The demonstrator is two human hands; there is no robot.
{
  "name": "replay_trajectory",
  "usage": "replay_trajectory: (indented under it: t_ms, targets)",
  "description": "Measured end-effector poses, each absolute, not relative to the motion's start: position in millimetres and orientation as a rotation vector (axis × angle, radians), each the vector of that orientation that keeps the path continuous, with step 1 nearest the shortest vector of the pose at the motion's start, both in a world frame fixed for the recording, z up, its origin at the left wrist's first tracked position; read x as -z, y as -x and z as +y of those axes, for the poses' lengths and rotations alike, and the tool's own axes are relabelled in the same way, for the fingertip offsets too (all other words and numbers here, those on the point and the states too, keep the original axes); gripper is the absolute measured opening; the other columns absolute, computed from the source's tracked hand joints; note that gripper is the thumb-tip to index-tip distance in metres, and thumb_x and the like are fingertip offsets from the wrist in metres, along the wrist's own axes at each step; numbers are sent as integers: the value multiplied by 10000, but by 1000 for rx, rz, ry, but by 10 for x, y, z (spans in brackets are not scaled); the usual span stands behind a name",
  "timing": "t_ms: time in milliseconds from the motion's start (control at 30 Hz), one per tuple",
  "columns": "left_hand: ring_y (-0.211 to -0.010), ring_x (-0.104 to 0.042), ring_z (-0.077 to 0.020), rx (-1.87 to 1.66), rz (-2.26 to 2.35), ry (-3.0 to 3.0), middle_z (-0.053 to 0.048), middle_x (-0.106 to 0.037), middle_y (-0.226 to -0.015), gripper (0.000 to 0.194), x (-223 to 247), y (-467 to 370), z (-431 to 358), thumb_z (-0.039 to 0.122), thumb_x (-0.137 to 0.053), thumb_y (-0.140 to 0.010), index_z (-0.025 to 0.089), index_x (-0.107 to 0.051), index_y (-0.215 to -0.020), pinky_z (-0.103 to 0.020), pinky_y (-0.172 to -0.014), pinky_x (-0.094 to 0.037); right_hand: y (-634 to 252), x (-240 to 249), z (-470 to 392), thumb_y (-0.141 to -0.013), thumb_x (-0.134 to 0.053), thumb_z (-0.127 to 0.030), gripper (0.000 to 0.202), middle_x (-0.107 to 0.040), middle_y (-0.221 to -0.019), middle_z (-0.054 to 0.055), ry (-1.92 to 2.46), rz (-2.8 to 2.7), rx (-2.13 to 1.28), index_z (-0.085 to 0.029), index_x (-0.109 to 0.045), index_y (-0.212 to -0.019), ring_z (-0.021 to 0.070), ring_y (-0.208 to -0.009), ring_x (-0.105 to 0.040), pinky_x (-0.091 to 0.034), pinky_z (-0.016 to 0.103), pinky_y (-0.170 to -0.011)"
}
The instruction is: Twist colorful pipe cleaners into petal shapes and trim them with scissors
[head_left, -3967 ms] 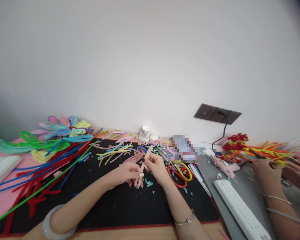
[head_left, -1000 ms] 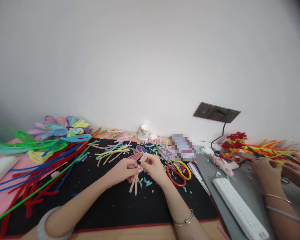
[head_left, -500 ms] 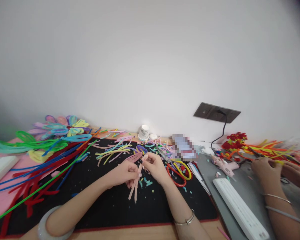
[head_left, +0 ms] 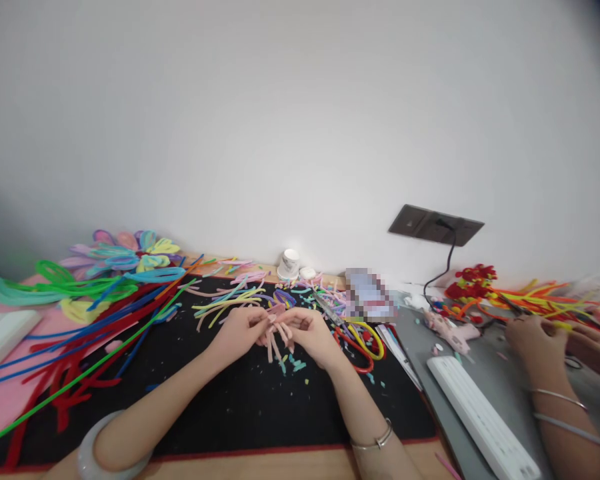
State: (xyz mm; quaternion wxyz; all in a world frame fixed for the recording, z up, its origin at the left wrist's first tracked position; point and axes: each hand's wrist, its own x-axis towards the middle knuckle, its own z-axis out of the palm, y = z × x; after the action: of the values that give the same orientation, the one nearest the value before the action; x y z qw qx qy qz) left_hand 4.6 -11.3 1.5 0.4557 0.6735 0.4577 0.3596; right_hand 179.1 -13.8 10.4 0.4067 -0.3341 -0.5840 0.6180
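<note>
Several pale pink pipe cleaners [head_left: 275, 348] are pinched between my two hands, their loose ends hanging down over the black mat [head_left: 230, 407]. My left hand [head_left: 244, 330] grips them from the left, thumb and fingertips together. From the right, my right hand [head_left: 307, 332] pinches the same bunch, its fingertips close to those of the left. Fingers partly hide where the strands meet. Just below the hands lie small teal offcuts [head_left: 296, 365]. Beyond them, cut yellow and pastel pipe cleaners [head_left: 225, 303] are spread on the mat.
Red-and-yellow-handled scissors [head_left: 373, 341] lie right of my hands, near a blurred-out phone [head_left: 370, 295]. A paper cup [head_left: 289, 264] stands by the wall. Long coloured pipe cleaners [head_left: 80, 353] cover the left side. At right are a power strip [head_left: 480, 413], glue gun [head_left: 450, 331] and another person's hands [head_left: 537, 337].
My left hand has moved up and right along the pink pipe cleaners, closer to my right hand. The hanging ends sit higher and are spread apart more.
</note>
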Motion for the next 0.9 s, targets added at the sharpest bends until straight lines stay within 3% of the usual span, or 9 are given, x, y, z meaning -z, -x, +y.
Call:
replay_trajectory:
  t_ms: [167,300,567,733,900]
  targets:
    - [-528,-561,-113,-1004,1194,-2031,13,-614,-579,262,-65,-2,-126,244,-440,-839,166,-596,-644,-208,-556,-421,-1832,-103,-130,-747,-580,-253,188,-556,-514,-17,866,-1427,-1630,-114,-688,-810,37,-381,-354,-255,173,-385]
    - [-540,-550,-101,-1000,1186,-2173,26,-624,-601,262,-51,5,-139,182,-419,-842,176,-585,-639,-195,-576,-394,-1782,-78,-143,-640,-710,-268,180,-626,-603,18,911,-1396,-1593,-105,-660,-699,67,-447,-484,-340,186,-434]
    - [-621,-579,-130,-873,1253,-2319,0,-637,-668,262,-40,11,-124,203,-388,-866,193,-601,-712,-214,-614,-391,-1756,-31,-130,-656,-678,-255,240,-625,-569,-21,1029,-1416,-1613,-143,-554,-828,47,-359,-425,-261,145,-348]
    - [-723,-605,-150,-846,1190,-2486,-39,-667,-767,294,0,28,-114,218,-344,-904,189,-630,-840,-234,-705,-417,-1761,-61,-146,-733,-607,-320,217,-641,-597,25,1018,-1531,-1656,-108,-637,-765,65,-397,-477,-329,167,-381]
    - [-725,-615,-173,-836,1141,-2611,-92,-673,-800,301,-2,28,-134,221,-350,-907,155,-643,-892,-265,-718,-437,-1756,-65,-160,-769,-570,-401,310,-633,-584,33,1005,-1521,-1696,-109,-658,-713,54,-381,-431,-308,168,-372]
